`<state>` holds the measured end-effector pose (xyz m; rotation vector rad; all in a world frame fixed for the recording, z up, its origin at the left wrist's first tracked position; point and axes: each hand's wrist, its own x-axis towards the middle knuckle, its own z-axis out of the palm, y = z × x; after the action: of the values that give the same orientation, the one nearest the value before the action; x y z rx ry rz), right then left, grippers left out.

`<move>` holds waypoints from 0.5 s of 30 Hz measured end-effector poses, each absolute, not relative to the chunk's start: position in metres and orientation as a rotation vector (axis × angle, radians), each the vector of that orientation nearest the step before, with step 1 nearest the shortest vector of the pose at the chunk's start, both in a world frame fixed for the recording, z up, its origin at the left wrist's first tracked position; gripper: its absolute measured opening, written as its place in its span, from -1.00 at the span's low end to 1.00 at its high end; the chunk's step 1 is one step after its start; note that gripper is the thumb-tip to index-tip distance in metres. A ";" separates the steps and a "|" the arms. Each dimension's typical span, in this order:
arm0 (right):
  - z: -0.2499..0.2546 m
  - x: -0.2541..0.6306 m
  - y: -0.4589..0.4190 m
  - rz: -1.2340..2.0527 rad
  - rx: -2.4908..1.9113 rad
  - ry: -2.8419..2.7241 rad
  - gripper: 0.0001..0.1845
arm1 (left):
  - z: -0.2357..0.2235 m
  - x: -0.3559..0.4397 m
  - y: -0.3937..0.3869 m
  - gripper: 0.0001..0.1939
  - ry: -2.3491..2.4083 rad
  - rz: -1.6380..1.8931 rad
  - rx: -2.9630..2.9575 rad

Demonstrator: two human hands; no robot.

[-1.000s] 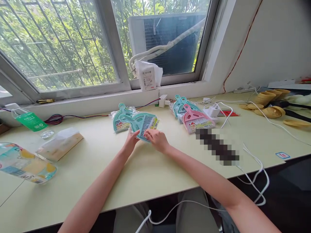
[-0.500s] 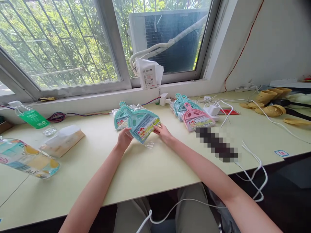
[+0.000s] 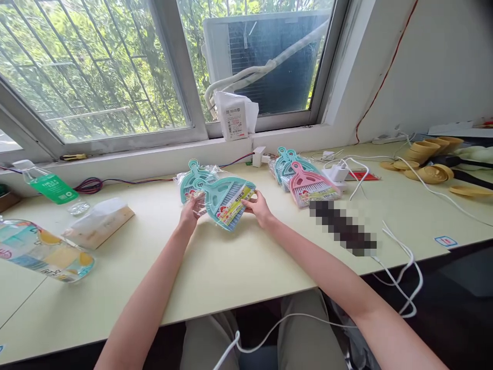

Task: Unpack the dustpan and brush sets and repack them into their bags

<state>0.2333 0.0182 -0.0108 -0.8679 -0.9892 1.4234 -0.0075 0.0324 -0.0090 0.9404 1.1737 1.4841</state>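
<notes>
Two bare hands on one wrapped turquoise dustpan set point(image 3: 227, 200), positioned above the near-middle part of the desk point(image 3: 231, 277). Set is tilted, brush bristles and label card facing up, handle toward far left. Left hand point(image 3: 188, 213): fingers pinch the clear wrapping at the set's left side. Right hand point(image 3: 260, 209): fingers grip the right edge, thumb over the label card point(image 3: 234, 203).

Just beyond, partly overlapped in view: second turquoise set point(image 3: 192, 180), also wrapped. Contact between the two: cannot tell. To the right, well apart: pink set point(image 3: 308, 184), in front of a turquoise pile point(image 3: 287, 163); number in pile not clear. Dark pixelated object point(image 3: 342, 228) near the pink set, on its near side.

Left part of desk: tissue pack point(image 3: 100, 223), patterned bottle point(image 3: 44, 249), green-labelled bottle point(image 3: 50, 185). Far right: yellow-brown cups point(image 3: 423, 151). White packet point(image 3: 235, 118) upright on the sill point(image 3: 154, 159).
</notes>
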 end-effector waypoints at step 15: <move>-0.009 0.241 0.021 1.418 -0.804 -0.863 -0.62 | 0.023 -0.061 -0.004 -0.33 2.468 2.291 1.248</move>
<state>0.2411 0.0209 -0.0091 -0.8040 -0.8629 1.4182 -0.0615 -0.0038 0.0227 1.2476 2.4677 2.2907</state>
